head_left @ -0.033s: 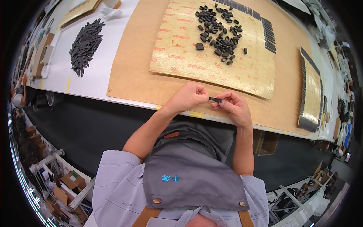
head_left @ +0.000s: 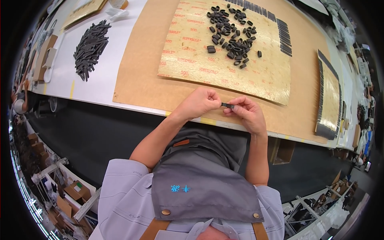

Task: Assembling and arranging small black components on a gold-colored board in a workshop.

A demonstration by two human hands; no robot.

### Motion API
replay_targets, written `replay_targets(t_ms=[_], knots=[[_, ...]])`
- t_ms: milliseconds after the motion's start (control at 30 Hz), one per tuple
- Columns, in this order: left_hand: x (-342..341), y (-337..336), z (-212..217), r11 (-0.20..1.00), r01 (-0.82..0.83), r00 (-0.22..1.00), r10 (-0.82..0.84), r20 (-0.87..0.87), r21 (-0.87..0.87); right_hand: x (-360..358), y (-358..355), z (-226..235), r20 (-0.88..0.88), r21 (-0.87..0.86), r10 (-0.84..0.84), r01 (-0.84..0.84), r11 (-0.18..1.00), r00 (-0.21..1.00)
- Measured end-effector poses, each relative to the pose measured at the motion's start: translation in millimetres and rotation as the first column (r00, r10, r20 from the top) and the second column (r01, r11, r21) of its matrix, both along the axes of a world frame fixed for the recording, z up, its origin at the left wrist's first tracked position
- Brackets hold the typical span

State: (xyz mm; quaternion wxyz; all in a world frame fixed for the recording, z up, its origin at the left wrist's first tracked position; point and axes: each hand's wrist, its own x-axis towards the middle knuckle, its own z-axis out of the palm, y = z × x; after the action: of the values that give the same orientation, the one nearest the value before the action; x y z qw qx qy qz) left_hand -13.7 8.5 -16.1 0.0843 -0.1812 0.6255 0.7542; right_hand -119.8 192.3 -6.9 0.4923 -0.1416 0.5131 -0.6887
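Both my hands meet over the near edge of the table. My left hand [head_left: 199, 103] and my right hand [head_left: 248, 114] pinch the two ends of a short black strip [head_left: 228, 105] held level between them. Beyond them lies a yellowish printed sheet [head_left: 192, 60] carrying a heap of small black loops [head_left: 234, 34]. Flat black strips [head_left: 285, 38] are laid in neat rows along that sheet's far and right edges.
Brown paper [head_left: 140, 80] covers the table under the sheet. A loose pile of long black strips [head_left: 90, 48] lies on the white tabletop at the left. A second sheet edged with strips [head_left: 330, 100] sits at the right. Shelving and boxes [head_left: 74, 188] stand below the table.
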Motion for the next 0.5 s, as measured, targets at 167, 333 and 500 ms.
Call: replay_targets(t_ms=[167, 333, 500], knots=[[-1, 1, 1, 0.999, 0.004, 1.0, -0.004, -0.006, -0.032, 0, -4, 9, 0.017, 0.053, 0.036, -0.037, 0.998, 0.999], [-1, 2, -2, 0.996, 0.014, 1.0, -0.015, -0.006, -0.083, 3, -9, 13, -0.025, 0.111, 0.04, -0.037, 0.993, 0.999], [-1, 2, -3, 0.996, 0.013, 1.0, -0.012, 0.011, -0.088, 5, -12, 5, -0.044, 0.128, 0.016, -0.011, 0.992, 0.999]])
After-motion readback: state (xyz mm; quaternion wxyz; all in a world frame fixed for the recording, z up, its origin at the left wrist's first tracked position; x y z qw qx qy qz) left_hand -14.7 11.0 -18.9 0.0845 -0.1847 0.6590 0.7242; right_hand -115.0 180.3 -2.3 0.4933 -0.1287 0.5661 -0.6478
